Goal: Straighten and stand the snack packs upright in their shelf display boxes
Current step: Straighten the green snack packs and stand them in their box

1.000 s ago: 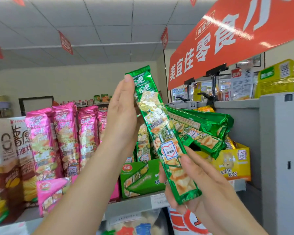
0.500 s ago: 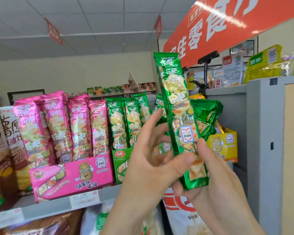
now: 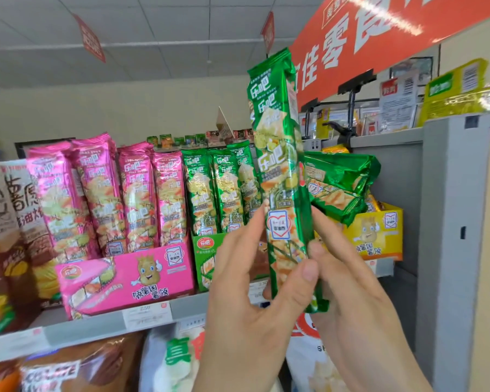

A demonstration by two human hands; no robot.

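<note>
Both hands hold one long green snack pack (image 3: 280, 154) upright in front of the shelf. My left hand (image 3: 246, 301) pinches its lower part from the left, thumb on the front. My right hand (image 3: 351, 301) grips the same end from the right and behind. Behind it a green display box (image 3: 207, 250) holds three green packs (image 3: 218, 190) standing upright. To the right, several green packs (image 3: 340, 185) lie slumped sideways over a yellow display box (image 3: 379, 233). Left of the green box, pink packs (image 3: 111, 193) stand in a pink display box (image 3: 125, 275).
The shelf edge (image 3: 96, 326) carries price labels. Brown snack bags (image 3: 9, 222) stand at far left. A grey cabinet (image 3: 458, 222) walls the shelf's right side. A red sign (image 3: 379, 38) hangs overhead. More bagged goods (image 3: 82, 369) fill the shelf below.
The green pack went from tilted to upright and rose a little. My left hand dropped from the pack's top to its lower part, beside my right hand. The view shifted right.
</note>
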